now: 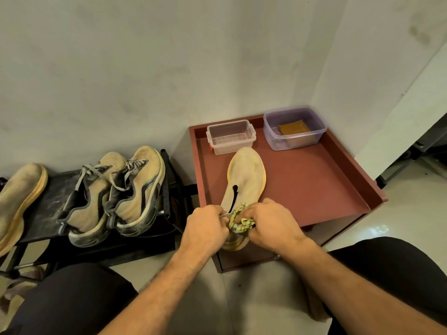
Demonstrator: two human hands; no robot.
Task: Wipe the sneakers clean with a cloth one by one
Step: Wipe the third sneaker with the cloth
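— Where the two hands meet at the near edge of the red tray [348,165], what are they doing?

— The left hand [205,228] is curled round the heel end of the sneaker [246,175], pinching what looks like a lace or pull loop. The right hand [271,226] is closed on a bunched greenish cloth [239,221] pressed against the same heel. Both hands are closed tight, knuckles up, nearly touching.

— And the sneaker itself?

— It lies lengthwise on the tray, toe pointing to the far wall, heel overhanging the tray's near edge under the hands.

— How much room is around it?

— Right of the sneaker the tray floor is bare up to the raised rim. Beyond the toe stands a clear box [231,136], just short of touching it; right of that box, in the tray's far corner, is a purple-tinted tub [295,128] with a brown block inside.

— Left of the tray?

— A black shoe rack [48,197] stands close beside it, carrying a pair of dusty laced sneakers [113,194] and, at its far end from the tray, another tan shoe [19,201].
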